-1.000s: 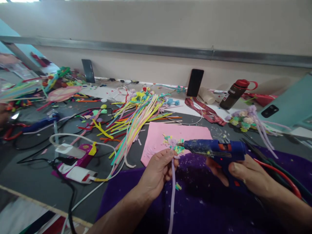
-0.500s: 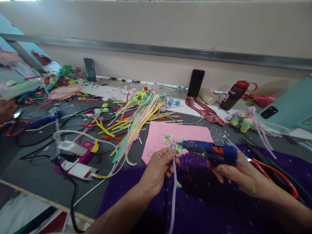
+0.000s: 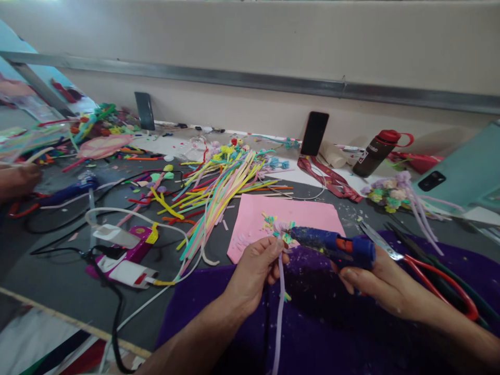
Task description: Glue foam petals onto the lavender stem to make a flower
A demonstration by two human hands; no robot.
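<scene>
Lilac stem (image 3: pixel 280 313) pinched in left grip (image 3: pixel 255 268), flower (image 3: pixel 280 227) just above it, pink sheet (image 3: pixel 295 207) behind. Right grip (image 3: pixel 385 284) wrapped round glue gun (image 3: pixel 318 239), nozzle (image 3: pixel 289 233) at flower; can't tell if touching. Scissors (image 3: pixel 396 255) beside right grip.

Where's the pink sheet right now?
In the head view, the pink sheet lies just right of centre, beside the colourful pipe cleaners and just beyond the left hand; the glue gun in the right hand partly covers it.
</scene>
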